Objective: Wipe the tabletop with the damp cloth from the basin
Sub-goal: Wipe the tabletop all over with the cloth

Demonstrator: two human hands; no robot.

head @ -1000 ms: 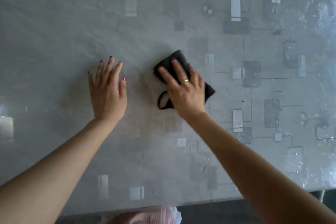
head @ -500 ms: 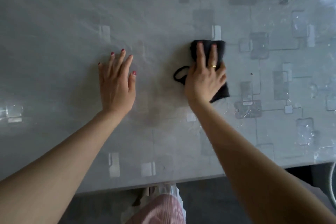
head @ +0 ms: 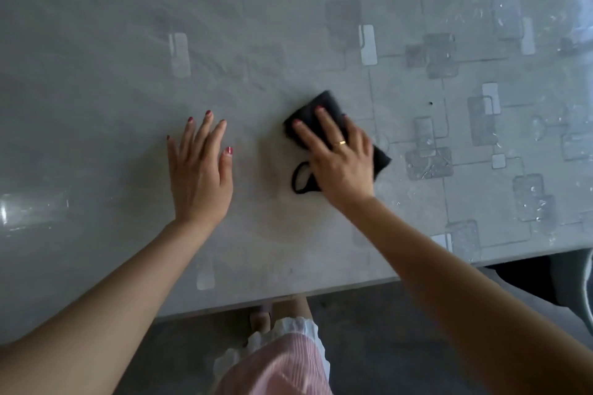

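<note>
Right hand presses flat, fingers straight, on the black cloth mid-tabletop, left hand flat and empty beside it; risk: the cloth's loose loop bunches or slides out under uneven pressure, leaving streaks.

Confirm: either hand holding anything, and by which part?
Nothing is gripped. Right hand presses flat on the middle of the black cloth; its loop lies free. Left hand rests flat on the tabletop.
</note>
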